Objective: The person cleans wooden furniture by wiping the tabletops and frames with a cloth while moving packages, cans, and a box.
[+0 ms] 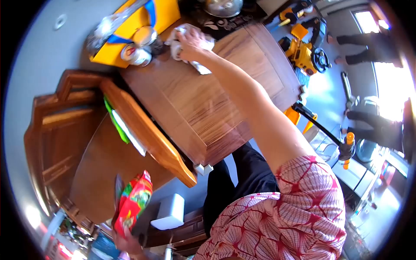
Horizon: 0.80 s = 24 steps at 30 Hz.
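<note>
At the far edge of the wooden table [216, 95], my right hand [193, 43] presses down on a crumpled white cloth [175, 48], with its fingers bunched over it. My right arm stretches across the tabletop. Low on the left, my left hand [128, 245] grips a shiny red packet [138, 197] with green and other coloured print, held above the seat of a wooden chair. A dark flat shape shows beside the packet, too unclear to name. Part of the left hand is blurred.
A can [136, 55], a jar and a yellow box [167, 15] stand near the cloth. The wooden chair [143, 125] adjoins the table, with green and white items by its armrest. A yellow ride-on toy [301, 54] is beyond the right edge. A white bin [169, 211] stands below.
</note>
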{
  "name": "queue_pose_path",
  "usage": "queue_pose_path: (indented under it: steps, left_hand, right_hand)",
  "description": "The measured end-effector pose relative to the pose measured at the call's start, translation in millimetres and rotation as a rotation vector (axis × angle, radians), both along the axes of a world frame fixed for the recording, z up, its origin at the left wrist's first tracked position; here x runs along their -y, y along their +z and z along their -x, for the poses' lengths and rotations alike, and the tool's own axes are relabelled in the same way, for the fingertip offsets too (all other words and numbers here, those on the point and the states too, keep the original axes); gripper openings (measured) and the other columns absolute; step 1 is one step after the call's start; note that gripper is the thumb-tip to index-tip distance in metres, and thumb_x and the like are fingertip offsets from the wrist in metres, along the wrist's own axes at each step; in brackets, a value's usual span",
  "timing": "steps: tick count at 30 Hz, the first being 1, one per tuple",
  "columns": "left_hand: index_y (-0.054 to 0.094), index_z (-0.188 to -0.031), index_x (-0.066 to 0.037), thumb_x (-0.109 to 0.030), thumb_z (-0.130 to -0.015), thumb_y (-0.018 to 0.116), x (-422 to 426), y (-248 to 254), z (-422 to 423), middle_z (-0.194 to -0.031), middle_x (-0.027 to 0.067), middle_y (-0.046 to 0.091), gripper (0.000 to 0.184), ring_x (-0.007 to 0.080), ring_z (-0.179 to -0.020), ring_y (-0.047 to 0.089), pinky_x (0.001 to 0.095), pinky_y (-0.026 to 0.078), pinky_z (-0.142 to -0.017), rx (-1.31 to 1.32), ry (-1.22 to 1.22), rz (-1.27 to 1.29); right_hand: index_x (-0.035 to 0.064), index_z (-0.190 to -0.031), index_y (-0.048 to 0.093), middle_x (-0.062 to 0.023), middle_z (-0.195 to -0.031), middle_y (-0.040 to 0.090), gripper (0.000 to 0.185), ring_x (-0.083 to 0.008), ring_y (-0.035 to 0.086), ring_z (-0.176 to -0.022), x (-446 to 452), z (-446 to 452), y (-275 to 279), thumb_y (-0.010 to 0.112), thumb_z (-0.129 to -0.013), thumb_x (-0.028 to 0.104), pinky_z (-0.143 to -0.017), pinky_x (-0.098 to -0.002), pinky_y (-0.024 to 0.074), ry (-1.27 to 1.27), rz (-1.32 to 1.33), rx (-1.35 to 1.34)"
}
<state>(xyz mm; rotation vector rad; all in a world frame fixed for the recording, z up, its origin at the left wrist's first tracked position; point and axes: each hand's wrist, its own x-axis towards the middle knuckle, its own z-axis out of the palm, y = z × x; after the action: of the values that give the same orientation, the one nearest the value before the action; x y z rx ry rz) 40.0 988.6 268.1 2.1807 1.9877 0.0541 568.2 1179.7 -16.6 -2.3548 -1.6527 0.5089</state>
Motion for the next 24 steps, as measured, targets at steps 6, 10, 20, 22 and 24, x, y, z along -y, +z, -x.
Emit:
queue_pose_path:
  steps: [6, 10, 20, 22, 24]
  left_hand:
    - [0.033, -0.132, 0.0, -0.043, -0.078, 0.064, -33, 72, -74, -0.137, 0.0173, 0.03, 0.076, 0.032, -0.126, 0.029, 0.0464, 0.028, -0.101, 0.097, 0.357, 0.315]
    - [0.058, -0.108, 0.004, -0.012, -0.084, 0.06, -78, 38, -179, -0.106, 0.0131, 0.062, 0.029, 0.0203, -0.094, 0.059, 0.0335, 0.046, -0.081, 0.328, 0.027, 0.095]
    - [0.063, -0.08, 0.0, -0.019, -0.08, 0.056, -193, -81, -410, -0.081, 0.0213, 0.062, 0.02, 0.0383, -0.075, 0.06, 0.0458, 0.048, -0.067, 0.124, -0.623, -0.129]
    - [0.064, -0.077, -0.001, -0.018, -0.077, 0.056, -205, -90, -432, -0.08, 0.0224, 0.062, 0.019, 0.0393, -0.076, 0.061, 0.0458, 0.049, -0.069, 0.053, -0.548, -0.137]
    - [0.065, -0.078, -0.002, -0.018, -0.074, 0.057, -223, -94, -447, -0.081, 0.0232, 0.063, 0.019, 0.0399, -0.078, 0.062, 0.045, 0.05, -0.07, 0.009, -0.465, -0.133]
  right_hand:
    - [0.018, -0.129, 0.046, -0.0135, -0.137, 0.036, 0.073, -0.0378, 0.029, -0.127, -2, 0, 1, 0.072, -0.062, 0.034, -0.101, -0.0533, 0.0286, 0.104, -0.081, 0.045]
    - [0.0196, -0.124, 0.051, -0.0079, -0.139, 0.034, 0.07, -0.0347, 0.025, -0.132, 121, 4, -13, 0.073, -0.059, 0.029, -0.102, -0.0562, 0.0279, 0.371, -0.257, -0.031]
    - [0.0136, -0.132, 0.04, -0.0135, -0.144, 0.028, 0.071, -0.0367, 0.024, -0.132, 237, -151, 3, 0.065, -0.069, 0.036, -0.104, -0.0572, 0.0213, -0.327, 0.007, 0.261]
    - [0.0123, -0.133, 0.039, -0.0162, -0.144, 0.027, 0.073, -0.0386, 0.022, -0.133, 236, -150, 1, 0.066, -0.07, 0.038, -0.104, -0.0582, 0.0205, -0.328, 0.016, 0.242]
    - [0.0122, -0.134, 0.038, -0.0161, -0.144, 0.026, 0.073, -0.0386, 0.022, -0.133, 237, -151, -2, 0.066, -0.071, 0.038, -0.104, -0.0582, 0.0202, -0.317, 0.008, 0.243]
